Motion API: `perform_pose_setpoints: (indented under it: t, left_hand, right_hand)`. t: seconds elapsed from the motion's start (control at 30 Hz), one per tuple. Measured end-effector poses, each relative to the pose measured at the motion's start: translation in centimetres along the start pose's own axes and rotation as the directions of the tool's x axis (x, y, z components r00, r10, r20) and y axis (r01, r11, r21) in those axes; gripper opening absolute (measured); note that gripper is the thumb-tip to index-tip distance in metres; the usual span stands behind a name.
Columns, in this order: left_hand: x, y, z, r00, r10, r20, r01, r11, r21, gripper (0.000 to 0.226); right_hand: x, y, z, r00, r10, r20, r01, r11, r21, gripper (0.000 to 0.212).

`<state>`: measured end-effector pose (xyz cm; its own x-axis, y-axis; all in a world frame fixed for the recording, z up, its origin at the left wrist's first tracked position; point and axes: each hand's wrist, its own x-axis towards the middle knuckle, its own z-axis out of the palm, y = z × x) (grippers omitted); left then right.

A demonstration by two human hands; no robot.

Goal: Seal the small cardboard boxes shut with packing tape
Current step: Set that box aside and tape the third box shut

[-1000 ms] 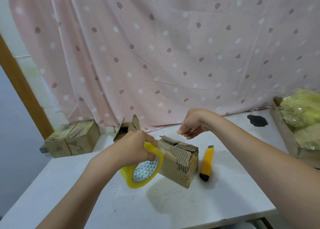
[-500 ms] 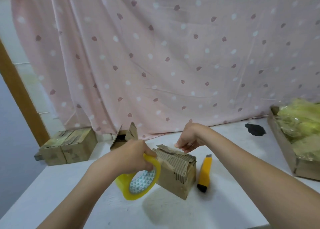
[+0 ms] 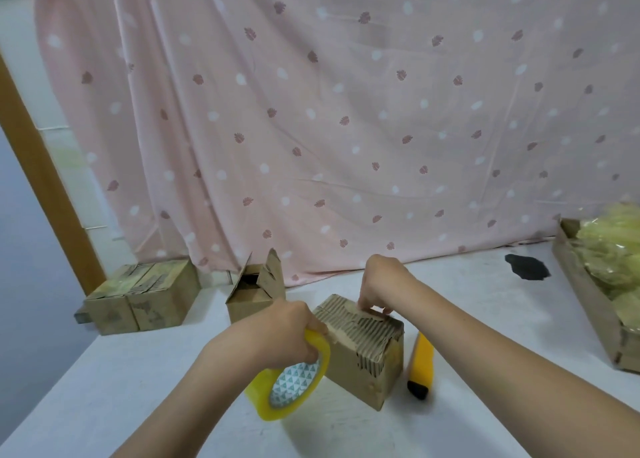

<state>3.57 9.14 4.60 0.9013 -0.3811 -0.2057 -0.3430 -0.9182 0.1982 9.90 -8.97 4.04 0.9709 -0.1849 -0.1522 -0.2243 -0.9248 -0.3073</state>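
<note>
Item: small cardboard box (image 3: 360, 346), in hand, near the middle of the desk (image 3: 138, 388), toward its front edge. Flaps folded down; top face rough, corrugation exposed. One corner points at me.

Item: my right hand (image 3: 377, 289). A second ago it hovers clear above the box; now it is down on the far top edge, fingers (image 3: 367, 303) curled and pinching what looks like the free end of the tape against the cardboard. I cannot see the tape strip itself clearly.

Item: my left hand (image 3: 280, 336). Fingers clamped round the yellow tape roll (image 3: 294, 385), which now sits tight against the box's near-left face, closer in than before.

Reading: the tape end appears anchored. The step in hand is the draw of tape across the flap seam; the seal on this box is not yet made.

Item: yellow utility knife (image 3: 420, 367), lying on the desk just right of the box, untouched.

Item: open box (image 3: 256, 294), flaps up, behind the tape roll toward the back edge. Awaiting sealing.

Item: closed boxes (image 3: 142, 294), a pair side by side at the back-left corner.

Item: tray of yellowish plastic packing (image 3: 585, 294), right edge of the desk.

Item: pink patterned curtain (image 3: 346, 111), behind the desk.
</note>
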Motion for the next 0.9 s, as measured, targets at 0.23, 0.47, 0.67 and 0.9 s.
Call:
perform_pose_setpoints:
  t: [0.23, 0.47, 0.67, 0.9]
  left_hand:
    - [0.0, 0.0, 0.4, 1.0, 0.001, 0.002, -0.001, 1.0, 0.008, 0.054]
    - [-0.1, 0.4, 0.3, 1.0, 0.009, 0.011, -0.009, 0.998, 0.07, 0.056]
    - [-0.3, -0.1, -1.2, 0.998, 0.04, 0.058, -0.053, 0.968, 0.244, 0.057]
    - [-0.1, -1.4, -0.6, 0.997, 0.076, 0.02, -0.078, 0.985, 0.151, 0.052]
  right_hand:
    - [-0.9, 0.5, 1.4, 0.985, 0.002, -0.171, -0.006, 1.0, -0.022, 0.026]
    - [-1.2, 4.4, 2.0, 0.974, 0.067, 0.216, -0.191, 0.754, 0.628, 0.049]
    - [-3.4, 4.1, 2.2, 0.997, -0.057, -0.044, 0.064, 0.98, 0.189, 0.045]
    - [-7.2, 3.0, 4.5, 0.8, -0.571, -0.187, 0.539, 0.819, -0.198, 0.044]
